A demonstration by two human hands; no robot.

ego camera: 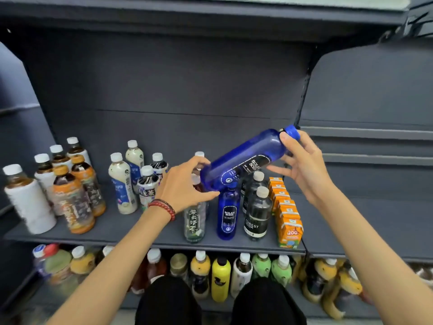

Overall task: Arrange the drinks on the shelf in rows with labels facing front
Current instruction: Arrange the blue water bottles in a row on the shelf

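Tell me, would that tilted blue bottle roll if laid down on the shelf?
Probably: the blue bottle looks round and smooth, so lying flat it would likely roll. Its glossy wall may be slippery; the left hand and right hand both hold it.

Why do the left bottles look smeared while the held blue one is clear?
Head view: the blue bottle near centre is sharp, label readable; the white bottle at the left edge is smeared; the wide lens bows the shelf upright.
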